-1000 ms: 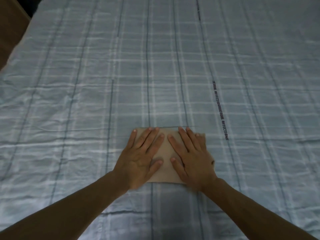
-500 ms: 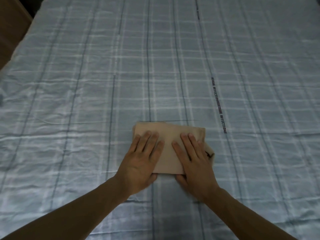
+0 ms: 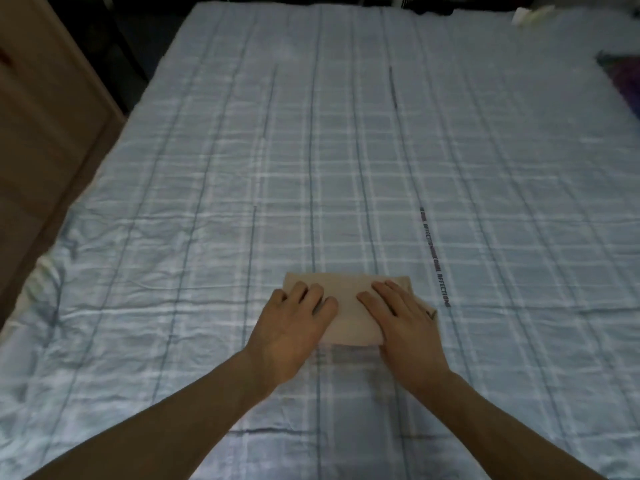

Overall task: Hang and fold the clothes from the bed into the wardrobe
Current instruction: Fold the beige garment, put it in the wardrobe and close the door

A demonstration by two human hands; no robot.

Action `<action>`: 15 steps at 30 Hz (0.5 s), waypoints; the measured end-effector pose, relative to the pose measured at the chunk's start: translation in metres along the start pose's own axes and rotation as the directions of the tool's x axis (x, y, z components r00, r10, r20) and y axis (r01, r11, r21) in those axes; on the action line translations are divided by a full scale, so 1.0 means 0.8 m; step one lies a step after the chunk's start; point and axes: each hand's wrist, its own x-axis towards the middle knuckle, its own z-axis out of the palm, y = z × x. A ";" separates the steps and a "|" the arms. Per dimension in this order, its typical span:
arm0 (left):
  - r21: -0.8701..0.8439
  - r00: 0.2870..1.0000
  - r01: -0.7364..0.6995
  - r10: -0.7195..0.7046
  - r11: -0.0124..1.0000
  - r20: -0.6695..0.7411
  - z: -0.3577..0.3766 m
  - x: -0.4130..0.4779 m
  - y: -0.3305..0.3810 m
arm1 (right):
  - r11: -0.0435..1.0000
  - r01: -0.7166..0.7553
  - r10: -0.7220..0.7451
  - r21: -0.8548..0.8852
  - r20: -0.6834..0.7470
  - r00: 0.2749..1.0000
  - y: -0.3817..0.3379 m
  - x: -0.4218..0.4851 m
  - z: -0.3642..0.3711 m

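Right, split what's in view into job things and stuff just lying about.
Job: folded beige garment, left hand and right hand pressing it, checked bedspread under it.
Lying about: brown panel at left, pale object at far corner, blurred purple thing at right edge.

Matt beige folded cloth [image 3: 349,317] smooth; bedsheet [image 3: 207,237] wrinkled matt plaid cotton-like fabric; upper left brown panel [image 3: 45,109] smooth, wood-like.

Your 1 head-worn camera looks forward and down along the pale blue checked bed [image 3: 346,150], from close above it.
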 end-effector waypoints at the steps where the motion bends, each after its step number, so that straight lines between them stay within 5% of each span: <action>1: 0.004 1.000 0.006 -0.006 1.000 -0.020 -0.019 0.001 -0.005 | 1.000 0.018 -0.018 0.002 -0.015 1.000 -0.005 0.008 -0.019; 15: 0.219 0.919 0.058 0.033 0.974 -0.392 -0.417 -0.074 -0.071 | 0.972 0.204 -0.234 -0.118 -0.373 0.898 -0.183 0.068 -0.377</action>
